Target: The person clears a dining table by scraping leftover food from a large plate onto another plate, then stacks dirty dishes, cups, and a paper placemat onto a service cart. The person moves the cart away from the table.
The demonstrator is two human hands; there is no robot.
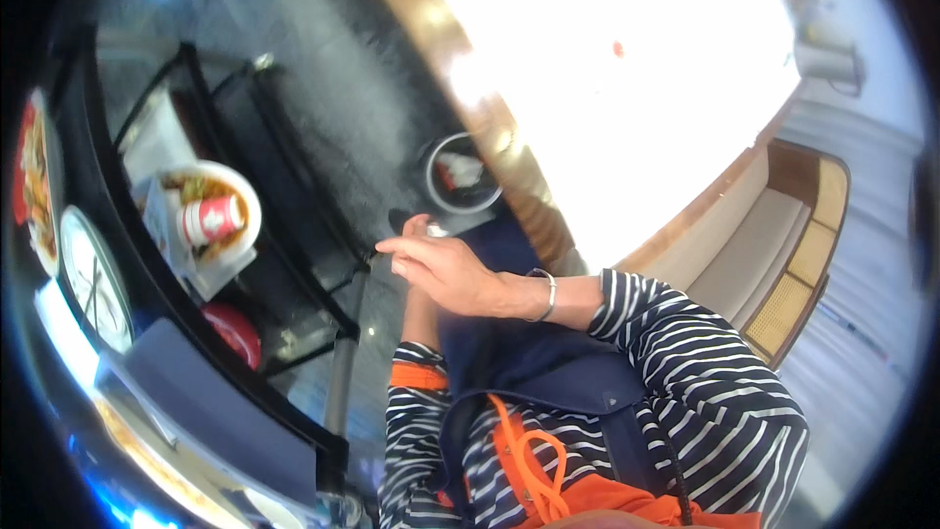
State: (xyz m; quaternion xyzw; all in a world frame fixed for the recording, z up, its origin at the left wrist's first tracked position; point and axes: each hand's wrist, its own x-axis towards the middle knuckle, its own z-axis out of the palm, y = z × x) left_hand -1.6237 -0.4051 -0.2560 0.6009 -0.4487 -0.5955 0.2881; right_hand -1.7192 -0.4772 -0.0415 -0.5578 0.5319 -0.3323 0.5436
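Note:
My right hand [449, 272] reaches across in front of me, a bracelet [547, 295] on its wrist. Its fingers point left, somewhat apart, with nothing seen in them. Behind it is my left hand [418, 224], mostly hidden; only fingertips show past the right hand, and whether they hold anything is unclear. The two hands overlap closely. Below them hangs a dark blue apron [507, 342] over a striped shirt [698, 360]. Just beyond the hands, a round bin [432, 187] with a pale rim holds crumpled white waste.
At left stands a black-framed cart [158, 290]. A white bowl [253, 198] on it holds food leftovers and a red-and-white paper cup [213, 220]. Nearby are a plate with utensils [95, 279], a food plate [40, 184] and a red dish [233, 334]. A wooden-edged table [507, 139] and bench [756, 250] lie right.

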